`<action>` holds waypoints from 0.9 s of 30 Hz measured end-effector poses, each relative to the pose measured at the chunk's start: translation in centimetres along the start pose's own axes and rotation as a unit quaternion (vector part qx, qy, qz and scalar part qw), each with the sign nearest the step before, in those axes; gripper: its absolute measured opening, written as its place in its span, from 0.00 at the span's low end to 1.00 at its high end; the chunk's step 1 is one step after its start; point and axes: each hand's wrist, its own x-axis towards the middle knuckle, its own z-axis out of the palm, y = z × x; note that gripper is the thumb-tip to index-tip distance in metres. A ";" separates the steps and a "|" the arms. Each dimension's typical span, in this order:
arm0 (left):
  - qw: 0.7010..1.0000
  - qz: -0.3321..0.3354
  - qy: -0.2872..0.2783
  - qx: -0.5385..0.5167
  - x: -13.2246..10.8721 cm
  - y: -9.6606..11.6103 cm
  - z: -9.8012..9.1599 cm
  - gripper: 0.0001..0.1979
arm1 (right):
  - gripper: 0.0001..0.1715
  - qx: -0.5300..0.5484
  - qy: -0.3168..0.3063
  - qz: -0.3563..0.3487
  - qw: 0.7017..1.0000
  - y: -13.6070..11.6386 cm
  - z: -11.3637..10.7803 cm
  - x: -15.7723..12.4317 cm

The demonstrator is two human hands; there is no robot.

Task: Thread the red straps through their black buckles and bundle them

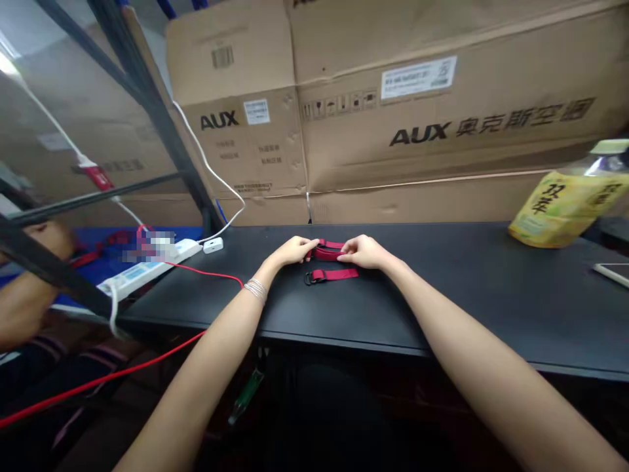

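Observation:
A red webbing strap (328, 253) with a dark metal ring (310, 278) at one end lies folded on the black table (466, 288). My left hand (293, 250) pinches the strap's left end, fingers closed on it. My right hand (362, 252) grips the strap's right end, fingers curled over it. A lower length of the strap (339, 275) rests flat on the table just in front of both hands. Thin bracelets (256, 288) sit on my left wrist.
Large cardboard boxes (393, 105) stand along the table's back edge. A yellow-green bottle (565, 203) leans at the right. A white power strip (147, 269), small white adapter (213, 245) and red cable (206, 272) lie left. Another person's arm (29, 288) is at far left.

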 end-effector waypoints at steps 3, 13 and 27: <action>1.000 -0.007 0.001 -0.004 0.0 0.0 0.0 0.30 | 0.13 0.002 -0.002 0.004 1.000 0.0 0.0 -0.1; 1.000 -0.011 0.010 0.003 -0.1 0.3 0.1 0.29 | 0.12 -0.007 -0.002 0.009 1.000 -0.6 -0.2 -0.4; 1.000 -0.008 0.011 -0.002 -0.2 0.4 0.1 0.30 | 0.13 -0.011 0.002 0.011 1.000 -0.2 0.0 -0.1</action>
